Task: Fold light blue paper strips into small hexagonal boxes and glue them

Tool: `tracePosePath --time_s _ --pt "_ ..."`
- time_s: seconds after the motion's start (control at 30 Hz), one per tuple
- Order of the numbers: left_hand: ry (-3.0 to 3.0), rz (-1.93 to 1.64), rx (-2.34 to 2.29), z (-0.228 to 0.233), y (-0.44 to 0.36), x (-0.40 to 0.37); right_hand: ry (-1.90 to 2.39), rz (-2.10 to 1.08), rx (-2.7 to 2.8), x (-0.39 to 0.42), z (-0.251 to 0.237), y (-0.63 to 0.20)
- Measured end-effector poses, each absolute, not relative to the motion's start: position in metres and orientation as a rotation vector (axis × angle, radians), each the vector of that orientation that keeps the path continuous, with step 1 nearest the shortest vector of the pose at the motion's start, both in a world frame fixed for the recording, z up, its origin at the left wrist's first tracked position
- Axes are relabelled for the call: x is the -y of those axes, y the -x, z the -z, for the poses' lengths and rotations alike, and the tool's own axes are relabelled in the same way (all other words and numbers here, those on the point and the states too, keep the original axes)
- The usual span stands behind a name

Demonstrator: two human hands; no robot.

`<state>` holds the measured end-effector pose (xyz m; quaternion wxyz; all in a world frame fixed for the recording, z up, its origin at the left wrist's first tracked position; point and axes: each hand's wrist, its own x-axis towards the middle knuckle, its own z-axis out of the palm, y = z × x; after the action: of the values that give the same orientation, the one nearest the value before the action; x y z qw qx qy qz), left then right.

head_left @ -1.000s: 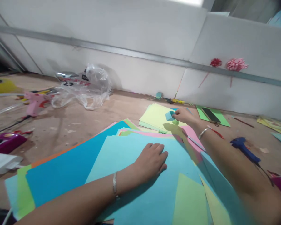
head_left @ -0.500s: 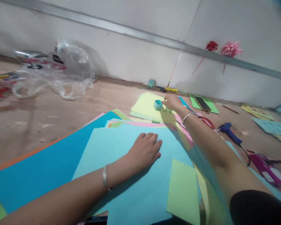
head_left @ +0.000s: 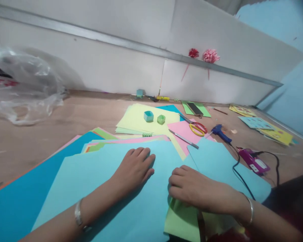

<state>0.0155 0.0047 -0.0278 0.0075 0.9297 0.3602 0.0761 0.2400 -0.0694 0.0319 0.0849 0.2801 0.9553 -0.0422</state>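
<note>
The left hand [head_left: 136, 168] rests palm down on a large, smooth, light blue sheet [head_left: 91, 168], its fingers loosely spread and slightly bent. The right hand [head_left: 194, 188] is curled over the upper end of a green paper piece [head_left: 181, 225], which buckles into soft folds beneath it near the sheet's lower right; whether the fingers pinch the paper cannot be told, as the hand hides them. A shiny metal bracelet circles each wrist.

A flat dark blue sheet [head_left: 40, 185] fans out to the left. Beyond, two small hollow paper cups with angular rims, one blue [head_left: 148, 116], one green [head_left: 161, 119], sit side by side on matte, pale yellow sheets [head_left: 131, 117]. Scissors [head_left: 197, 129] with red and yellow loops and a slim, straight pen [head_left: 184, 138] lie on a pink sheet [head_left: 178, 127]. To their right is a blue glue gun [head_left: 221, 133] with a thin, curving cord. A crinkled, see-through plastic bag [head_left: 25, 84] slumps at far left.
</note>
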Motion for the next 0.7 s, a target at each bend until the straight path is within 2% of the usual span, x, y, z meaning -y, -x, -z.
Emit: tracePosePath --time_s 0.5,0.6,0.7 --pt "-2.969 -0.351 -1.108 0.039 -0.013 -0.007 -1.105 0.369 -2.722 0.047 -0.013 -0.254" --pt "-2.921 -0.335 -1.109 0.037 -0.014 -0.007 -1.046 0.423 -2.723 0.040 -0.014 -0.250" --pt "-2.750 -0.436 -1.086 0.035 -0.012 -0.012 -1.200 0.483 -2.687 0.032 -0.023 -0.242"
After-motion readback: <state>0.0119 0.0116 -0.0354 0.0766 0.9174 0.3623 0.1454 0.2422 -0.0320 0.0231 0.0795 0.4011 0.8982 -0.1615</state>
